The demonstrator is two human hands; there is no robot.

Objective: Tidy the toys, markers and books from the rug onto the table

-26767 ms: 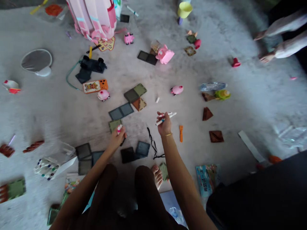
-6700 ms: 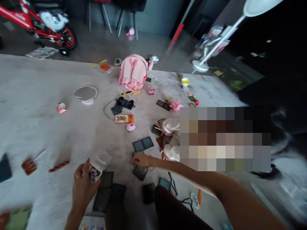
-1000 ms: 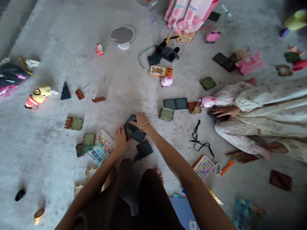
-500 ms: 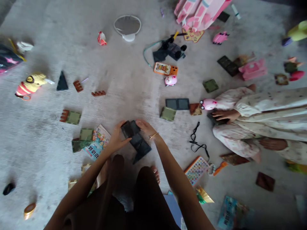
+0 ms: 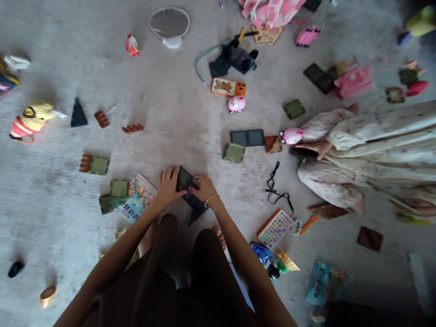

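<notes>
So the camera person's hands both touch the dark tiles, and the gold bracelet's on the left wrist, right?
Not quite: in the head view, the gold bracelet is on the right wrist. The left hand and right hand do both touch the dark tiles.

The left hand [image 5: 167,188] and right hand [image 5: 205,189] touch the dark tiles [image 5: 184,179] — a book [image 5: 140,196] lies left of the tiles, a black cord [image 5: 278,195] right of them, a mirror [image 5: 169,23] well beyond.

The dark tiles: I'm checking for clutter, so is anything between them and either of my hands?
Nothing visible: the left hand and the right hand both touch the dark tiles. The book lies beyond the left hand, out of the way.
</notes>
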